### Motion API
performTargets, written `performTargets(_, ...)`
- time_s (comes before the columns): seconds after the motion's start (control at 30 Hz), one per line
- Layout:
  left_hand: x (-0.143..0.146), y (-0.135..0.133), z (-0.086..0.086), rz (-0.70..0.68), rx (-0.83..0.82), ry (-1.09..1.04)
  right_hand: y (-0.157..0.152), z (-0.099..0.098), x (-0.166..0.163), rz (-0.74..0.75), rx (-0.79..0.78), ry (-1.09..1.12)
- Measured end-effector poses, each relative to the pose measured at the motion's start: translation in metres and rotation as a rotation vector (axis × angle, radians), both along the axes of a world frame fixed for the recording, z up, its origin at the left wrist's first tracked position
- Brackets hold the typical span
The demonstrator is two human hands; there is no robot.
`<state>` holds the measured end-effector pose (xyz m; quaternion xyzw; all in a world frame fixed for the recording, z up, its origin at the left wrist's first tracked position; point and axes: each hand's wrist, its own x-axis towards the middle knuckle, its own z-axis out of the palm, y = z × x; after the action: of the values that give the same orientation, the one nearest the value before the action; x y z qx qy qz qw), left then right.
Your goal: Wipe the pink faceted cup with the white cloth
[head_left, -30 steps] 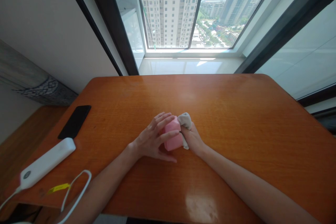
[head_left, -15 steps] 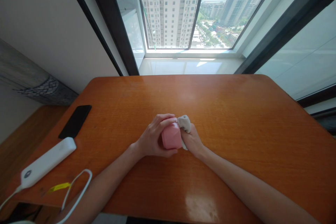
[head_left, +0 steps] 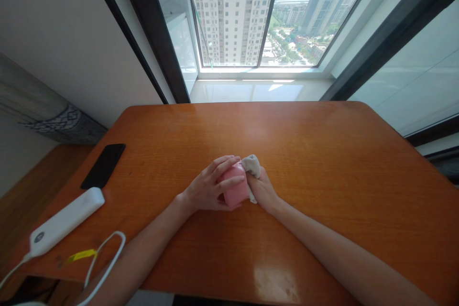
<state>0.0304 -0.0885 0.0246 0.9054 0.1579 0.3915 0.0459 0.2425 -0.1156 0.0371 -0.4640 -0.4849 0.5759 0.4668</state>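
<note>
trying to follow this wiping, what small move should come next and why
Probably slide the cloth along the box's right side. The right hand presses the bunched cloth against that side, and the left hand grips the box from the left, steadying it on the table.

The pink case (head_left: 237, 190) is small, smooth and round-cornered. It sits about the middle of the counter (head_left: 322, 162), well away from every edge, with the left hand (head_left: 206, 190) curled over its top and left side. The pale grey cloth (head_left: 252, 165) is bunched against its right side, gripped in the right hand (head_left: 264, 190), one rounded end poking out toward the far edge.
</note>
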Motion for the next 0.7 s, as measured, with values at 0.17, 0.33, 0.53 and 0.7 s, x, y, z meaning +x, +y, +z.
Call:
performTargets(0.17, 0.002, -0.002, 0.006, -0.025, -0.180, -0.087, -0.004, -0.006, 0.000, -0.004, 0.095, -0.037)
performTargets(0.33, 0.003, -0.007, -0.005, 0.005, -0.487, -0.189, -0.007, -0.013, 0.002, 0.007, 0.117, -0.092)
performTargets(0.53, -0.001, -0.005, -0.010, 0.024, -0.562, -0.166, -0.006, -0.007, 0.002, 0.005, 0.068, -0.085)
performTargets(0.7, -0.003, 0.000, -0.003, -0.028, -0.155, -0.041, -0.001, -0.003, 0.000, -0.032, 0.003, -0.076)
